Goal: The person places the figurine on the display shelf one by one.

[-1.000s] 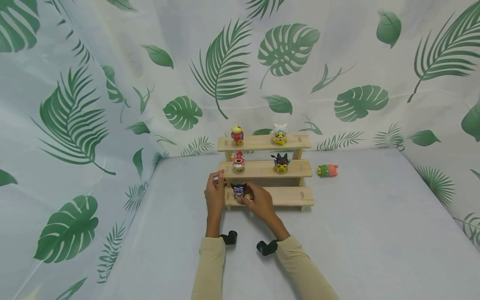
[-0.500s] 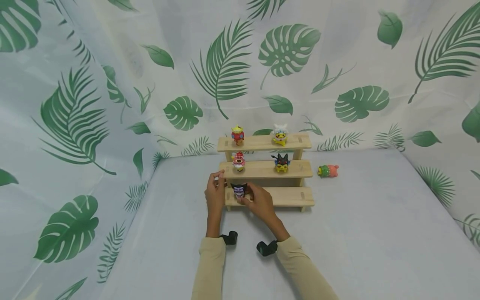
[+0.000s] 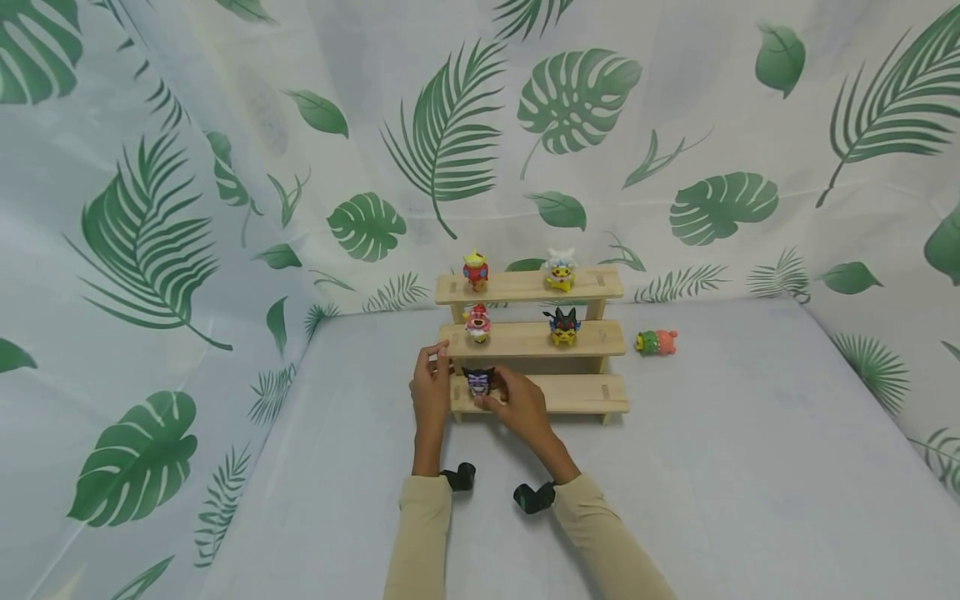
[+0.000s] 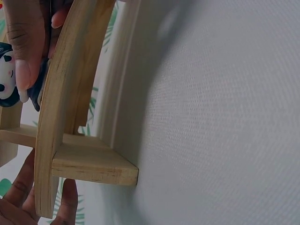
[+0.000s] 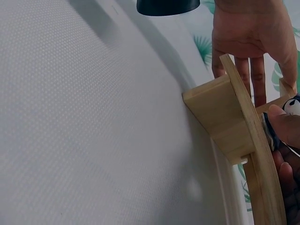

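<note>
My right hand pinches a small toy figurine with a black eared hood and a purple bow. The figurine is upright at the left end of the lowest tier of a three-tier wooden display stand. In the left wrist view, the figurine's white face shows beside the thumb. My left hand is at the stand's left end, its fingers against the wood. The right wrist view shows that hand with its fingers fairly straight, partly hidden behind the tier.
A red-suited figurine and a white-hooded one stand on the top tier. The middle tier bears a pink figurine and a black-eared one. A green-and-pink figurine lies on the table right of the stand.
</note>
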### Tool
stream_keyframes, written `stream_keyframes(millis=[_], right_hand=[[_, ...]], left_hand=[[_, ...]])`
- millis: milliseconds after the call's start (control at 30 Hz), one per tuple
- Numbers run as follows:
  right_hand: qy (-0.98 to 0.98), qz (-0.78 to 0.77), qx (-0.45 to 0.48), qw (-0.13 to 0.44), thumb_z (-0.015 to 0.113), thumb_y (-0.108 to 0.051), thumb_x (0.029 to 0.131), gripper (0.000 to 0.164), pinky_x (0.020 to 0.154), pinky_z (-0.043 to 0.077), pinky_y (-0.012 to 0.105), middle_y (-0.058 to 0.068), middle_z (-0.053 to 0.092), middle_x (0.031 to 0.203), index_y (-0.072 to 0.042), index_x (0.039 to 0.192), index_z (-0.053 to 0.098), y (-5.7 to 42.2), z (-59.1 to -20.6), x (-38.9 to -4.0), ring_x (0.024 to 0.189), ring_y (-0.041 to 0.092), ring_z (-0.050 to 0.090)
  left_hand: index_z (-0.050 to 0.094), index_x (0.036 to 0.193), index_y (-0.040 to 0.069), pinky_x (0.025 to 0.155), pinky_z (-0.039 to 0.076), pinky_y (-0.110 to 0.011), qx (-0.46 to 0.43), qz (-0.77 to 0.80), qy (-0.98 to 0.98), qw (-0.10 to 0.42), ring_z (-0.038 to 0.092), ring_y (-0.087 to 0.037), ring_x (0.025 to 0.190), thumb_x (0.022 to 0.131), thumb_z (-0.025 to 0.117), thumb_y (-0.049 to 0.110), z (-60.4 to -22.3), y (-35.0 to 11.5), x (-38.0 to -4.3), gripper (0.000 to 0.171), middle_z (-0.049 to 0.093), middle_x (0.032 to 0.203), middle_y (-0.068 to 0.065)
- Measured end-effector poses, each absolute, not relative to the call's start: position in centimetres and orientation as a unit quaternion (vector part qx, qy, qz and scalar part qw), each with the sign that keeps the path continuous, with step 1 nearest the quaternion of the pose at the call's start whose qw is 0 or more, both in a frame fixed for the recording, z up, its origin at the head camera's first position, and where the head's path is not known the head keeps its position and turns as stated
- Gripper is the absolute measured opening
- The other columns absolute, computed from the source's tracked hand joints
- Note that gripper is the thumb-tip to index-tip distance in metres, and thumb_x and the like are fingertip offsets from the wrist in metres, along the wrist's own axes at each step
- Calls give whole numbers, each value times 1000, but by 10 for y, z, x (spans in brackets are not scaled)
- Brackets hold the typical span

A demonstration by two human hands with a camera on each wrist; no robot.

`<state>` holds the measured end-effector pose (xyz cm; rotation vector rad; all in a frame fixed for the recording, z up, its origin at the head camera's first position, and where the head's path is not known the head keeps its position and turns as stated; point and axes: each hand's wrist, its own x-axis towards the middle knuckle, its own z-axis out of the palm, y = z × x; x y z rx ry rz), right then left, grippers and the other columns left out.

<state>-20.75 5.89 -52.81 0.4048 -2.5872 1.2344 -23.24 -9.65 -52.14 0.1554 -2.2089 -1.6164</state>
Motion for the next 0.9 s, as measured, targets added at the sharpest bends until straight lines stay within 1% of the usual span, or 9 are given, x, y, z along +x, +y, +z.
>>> stream_keyframes(millis=[267, 433, 533, 633, 767, 900], right_hand=[[-886, 428, 137, 114, 83, -24, 77, 46, 60, 36, 22, 5, 70, 88, -9, 117, 64, 59, -529, -208, 66, 9, 47], [-876, 447, 144, 112, 84, -24, 77, 50, 65, 46, 23, 5, 72, 93, -8, 119, 63, 62, -527, -206, 74, 12, 59], [-864, 470, 148, 102, 83, -21, 77, 51, 71, 54, 27, 7, 73, 99, -6, 121, 62, 65, -526, -205, 82, 17, 67], [-853, 491, 153, 88, 82, -19, 78, 53, 77, 58, 30, 11, 73, 106, -4, 125, 60, 69, -526, -204, 90, 21, 70], [-841, 512, 158, 73, 80, -15, 81, 50, 81, 58, 29, 13, 70, 114, -1, 125, 60, 79, -526, -202, 100, 25, 69], [-829, 529, 162, 78, 76, -10, 85, 39, 79, 58, 27, 16, 70, 110, 2, 120, 62, 94, -526, -197, 99, 27, 69]], left_hand=[[62, 119, 18, 81, 59, -38, 49, -583, -786, 199, 71, -20, 99, 102, 48, 41, -521, -98, -233, 32, 65, 129, 3], [63, 119, 18, 81, 59, -39, 50, -585, -784, 201, 71, -21, 99, 103, 48, 38, -521, -96, -232, 30, 66, 129, 3], [63, 119, 19, 81, 58, -40, 52, -585, -785, 199, 71, -20, 98, 103, 48, 38, -520, -96, -232, 29, 66, 129, 4], [63, 119, 20, 81, 58, -40, 54, -583, -786, 200, 71, -20, 98, 103, 48, 38, -520, -97, -232, 28, 66, 128, 5], [63, 118, 18, 81, 58, -40, 53, -585, -784, 202, 71, -20, 98, 103, 49, 37, -520, -97, -232, 28, 66, 128, 5], [63, 117, 17, 81, 58, -39, 51, -589, -781, 200, 71, -20, 98, 103, 49, 35, -520, -97, -231, 27, 66, 129, 4]])
